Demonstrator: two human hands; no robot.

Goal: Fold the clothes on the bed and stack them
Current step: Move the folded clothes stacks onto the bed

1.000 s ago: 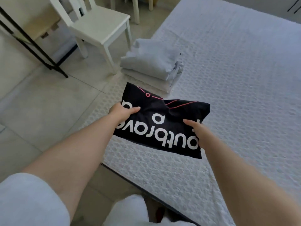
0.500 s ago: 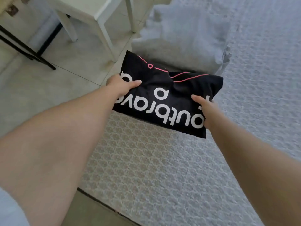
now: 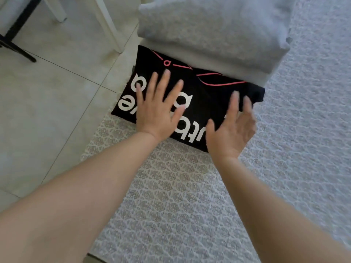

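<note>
Half a second ago both hands gripped the folded black shirt (image 3: 191, 95) in the air; now it lies on the bed (image 3: 190, 196) against the grey pile (image 3: 212, 35). The left hand (image 3: 157, 109) rests flat on it, fingers spread; the right hand (image 3: 231, 128) hovers open. It seems placed beside the stack, not on top.

Black folded garment (image 3: 207, 92) at the bed's (image 3: 190, 196) left edge — big white lettering, upside down, partly covered by both hands; "ut" and "e" legible — full word unreadable.
</note>
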